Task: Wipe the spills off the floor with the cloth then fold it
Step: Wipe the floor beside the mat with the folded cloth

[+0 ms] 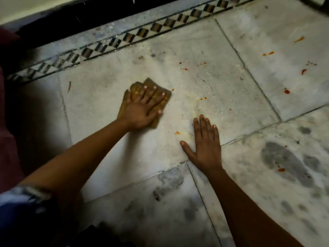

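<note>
- Head view looks down at a marble floor with orange-red spills scattered over it.
- Left hand lies flat on a brown-yellow cloth, fingers spread straight and pressing it to the floor; nothing is clenched.
- Right hand rests palm down on bare floor near the cloth but apart from it, fingers released and holding nothing, seemingly as a prop.
- Wiping looks to be the step in hand; folding is not yet begun.
- Small spots lie beyond the cloth, one drop sits between the hands, and larger blobs lie well off to the right.
- Next move likely calls for sliding the pressed cloth rightward across those marks.
</note>
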Tool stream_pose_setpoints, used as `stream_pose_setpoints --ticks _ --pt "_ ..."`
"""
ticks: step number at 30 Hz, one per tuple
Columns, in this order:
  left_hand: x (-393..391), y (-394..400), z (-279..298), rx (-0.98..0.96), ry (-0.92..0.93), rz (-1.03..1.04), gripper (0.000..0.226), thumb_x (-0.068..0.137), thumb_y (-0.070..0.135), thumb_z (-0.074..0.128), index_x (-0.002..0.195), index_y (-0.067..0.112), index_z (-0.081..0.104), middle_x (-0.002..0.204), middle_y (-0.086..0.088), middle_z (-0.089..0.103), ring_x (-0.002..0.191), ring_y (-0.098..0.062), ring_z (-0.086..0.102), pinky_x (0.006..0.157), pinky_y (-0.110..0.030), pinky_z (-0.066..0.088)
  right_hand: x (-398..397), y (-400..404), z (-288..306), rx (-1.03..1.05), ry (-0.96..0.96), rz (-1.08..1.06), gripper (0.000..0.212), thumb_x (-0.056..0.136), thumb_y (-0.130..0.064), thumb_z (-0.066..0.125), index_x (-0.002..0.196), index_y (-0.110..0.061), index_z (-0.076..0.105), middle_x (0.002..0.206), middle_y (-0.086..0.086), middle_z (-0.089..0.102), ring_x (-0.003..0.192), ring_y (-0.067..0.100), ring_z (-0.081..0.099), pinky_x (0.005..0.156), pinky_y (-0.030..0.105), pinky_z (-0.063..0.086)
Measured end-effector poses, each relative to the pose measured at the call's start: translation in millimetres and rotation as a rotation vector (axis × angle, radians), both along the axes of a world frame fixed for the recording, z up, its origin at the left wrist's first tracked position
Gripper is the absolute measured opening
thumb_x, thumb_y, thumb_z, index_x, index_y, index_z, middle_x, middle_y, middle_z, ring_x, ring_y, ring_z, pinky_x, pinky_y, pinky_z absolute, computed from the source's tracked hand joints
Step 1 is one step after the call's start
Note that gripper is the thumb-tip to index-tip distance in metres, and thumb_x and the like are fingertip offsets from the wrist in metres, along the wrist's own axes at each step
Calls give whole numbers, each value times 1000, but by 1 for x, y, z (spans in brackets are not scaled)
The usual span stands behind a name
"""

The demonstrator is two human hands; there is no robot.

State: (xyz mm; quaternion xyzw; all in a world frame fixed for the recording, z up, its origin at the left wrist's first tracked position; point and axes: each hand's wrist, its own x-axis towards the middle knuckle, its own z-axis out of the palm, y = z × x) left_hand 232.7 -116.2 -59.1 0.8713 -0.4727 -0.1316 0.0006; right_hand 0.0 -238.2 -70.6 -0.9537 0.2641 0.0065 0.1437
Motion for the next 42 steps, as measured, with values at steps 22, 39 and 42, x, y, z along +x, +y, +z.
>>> stream_pose_setpoints --ticks 22,39,42 --pt "95 -71 -5 -71 20 545 59 91 61 15 146 44 1 159 0 -1 145 -28 -3 109 -63 -3 10 -56 -10 -69 -3 -496 86 87 -59 28 147 1 13 155 20 16 144 31 14 117 39 4" --pt "68 -122 -4 -50 -61 259 58 92 57 18 146 42 2 159 -1 6 145 -27 2 110 -62 0 12 -56 -10 -86 47 -514 85 87 -59 29 147 1 17 155 20 15 144 31 14 117 40 3" --pt "58 -182 -6 -84 -3 407 59 94 54 22 148 37 6 159 -6 6 145 -30 -1 107 -64 -6 12 -55 -9 -88 55 -512 85 87 -58 28 147 1 17 155 20 15 144 31 14 117 41 5"
